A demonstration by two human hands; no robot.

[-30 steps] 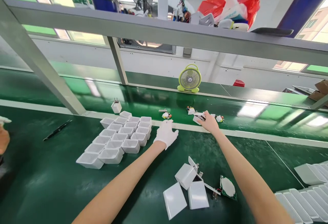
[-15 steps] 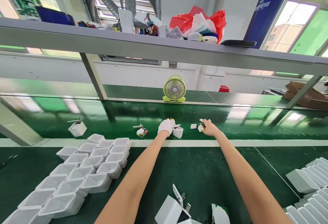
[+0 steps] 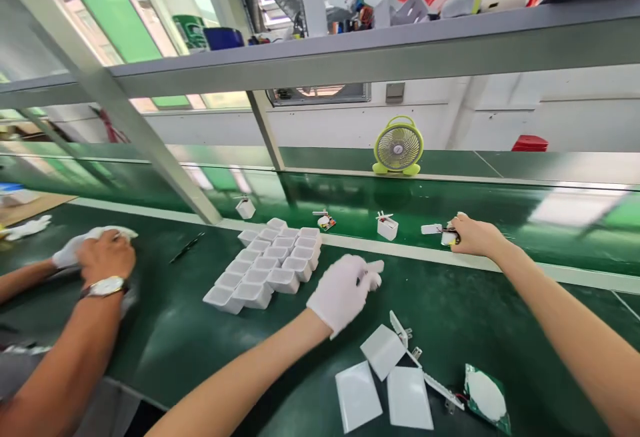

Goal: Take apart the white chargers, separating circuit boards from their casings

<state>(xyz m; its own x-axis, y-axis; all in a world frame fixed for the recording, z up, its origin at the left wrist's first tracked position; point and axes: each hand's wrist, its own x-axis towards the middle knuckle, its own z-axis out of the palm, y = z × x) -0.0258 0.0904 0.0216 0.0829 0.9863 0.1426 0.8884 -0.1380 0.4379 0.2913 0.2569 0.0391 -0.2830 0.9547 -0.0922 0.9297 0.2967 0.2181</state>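
My left hand [image 3: 346, 292], in a white glove, hangs over the green table with its fingers partly apart and nothing visible between them. Beyond it, a small white box with parts on top [image 3: 387, 226] stands on the green belt. My bare right hand [image 3: 473, 234] has its fingers closed on a small circuit assembly [image 3: 450, 234], with a white flat piece [image 3: 431, 229] beside it. Below my left hand lie white housings [image 3: 384, 350] with metal prongs, and a green board with a white disc [image 3: 486, 396].
White trays [image 3: 267, 262] stand in rows left of centre. At the far left, another person's hands [image 3: 105, 254] work over the table near a dark thin tool [image 3: 187, 248]. A green fan [image 3: 399, 147] stands behind the belt, beneath a shelf [image 3: 320, 67].
The view has swung left, bringing another person's arms into sight. My left hand has come away from the small white box towards me. My right hand has closed on the circuit assembly.
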